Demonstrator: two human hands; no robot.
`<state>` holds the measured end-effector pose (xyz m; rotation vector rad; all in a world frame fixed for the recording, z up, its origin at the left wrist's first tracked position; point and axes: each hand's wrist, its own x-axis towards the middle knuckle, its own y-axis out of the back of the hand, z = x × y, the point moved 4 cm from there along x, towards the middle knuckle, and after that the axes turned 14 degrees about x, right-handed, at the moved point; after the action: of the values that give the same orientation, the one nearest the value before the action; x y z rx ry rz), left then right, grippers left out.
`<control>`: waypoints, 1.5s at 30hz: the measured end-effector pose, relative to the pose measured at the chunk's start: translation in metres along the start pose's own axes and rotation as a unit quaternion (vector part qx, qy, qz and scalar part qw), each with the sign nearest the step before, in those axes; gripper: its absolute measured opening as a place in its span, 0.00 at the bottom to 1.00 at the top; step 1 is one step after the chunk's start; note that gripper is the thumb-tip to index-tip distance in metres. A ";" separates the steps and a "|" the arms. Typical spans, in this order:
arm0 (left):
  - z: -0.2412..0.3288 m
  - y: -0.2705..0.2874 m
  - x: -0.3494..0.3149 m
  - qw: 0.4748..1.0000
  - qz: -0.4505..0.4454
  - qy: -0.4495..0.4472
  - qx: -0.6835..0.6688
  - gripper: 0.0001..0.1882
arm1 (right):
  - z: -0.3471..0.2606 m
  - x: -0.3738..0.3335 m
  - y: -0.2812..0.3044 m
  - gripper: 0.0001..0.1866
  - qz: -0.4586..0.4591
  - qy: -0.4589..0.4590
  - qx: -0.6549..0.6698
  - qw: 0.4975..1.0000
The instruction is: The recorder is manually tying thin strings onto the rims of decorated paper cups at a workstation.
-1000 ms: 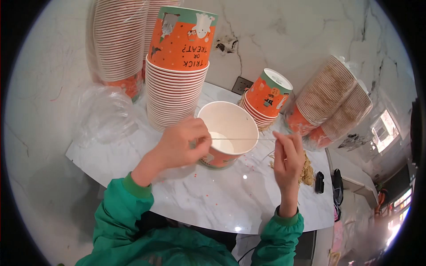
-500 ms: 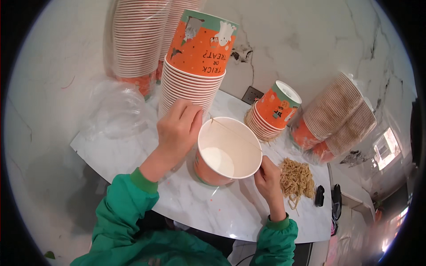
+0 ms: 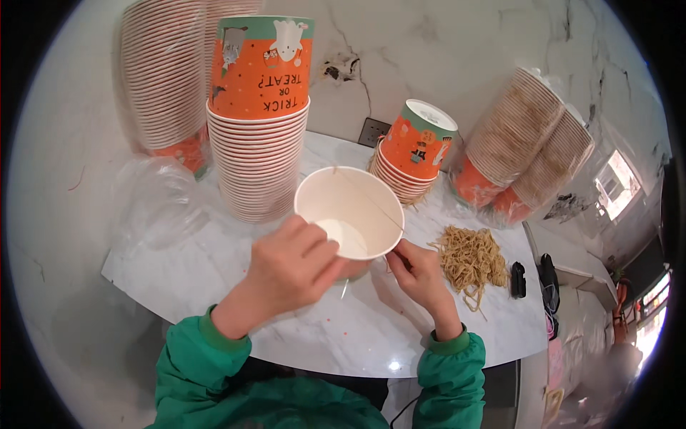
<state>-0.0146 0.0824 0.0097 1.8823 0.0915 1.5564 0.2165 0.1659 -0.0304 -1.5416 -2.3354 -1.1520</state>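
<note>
A paper bucket (image 3: 343, 204), white inside, stands on the marble-patterned table, its opening tilted toward me. A thin tan string (image 3: 373, 200) runs across the opening from the far rim to the right rim. My right hand (image 3: 425, 275) pinches the bucket at its right rim, by the string's end. Closed with curled fingers, my left hand (image 3: 282, 268) overlaps the near left side of the bucket; what its fingertips hold, if anything, is hidden. Behind, a tall upside-down stack of orange and green Halloween buckets (image 3: 261, 79) rises at the left.
A shorter bucket stack (image 3: 416, 146) with strings at its rims stands farther back. Tan strings (image 3: 471, 261) lie piled right of my hand, beside a small black object (image 3: 518, 279). Wrapped stacks (image 3: 511, 139) lean at the right wall; crumpled clear plastic (image 3: 161, 204) lies at left.
My left hand has moved from the far left rim down to the near left side of the bucket. My right hand stays at the right rim. The view has shifted and turned slightly.
</note>
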 end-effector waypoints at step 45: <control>0.019 -0.016 -0.016 0.869 -0.225 0.229 -0.376 0.05 | -0.085 -0.018 -0.032 0.24 -0.047 0.006 0.108 0.993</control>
<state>0.0033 0.0790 -0.0128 0.7931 0.1039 1.3883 0.1733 0.0910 0.0042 -1.3624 -2.4549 -0.8878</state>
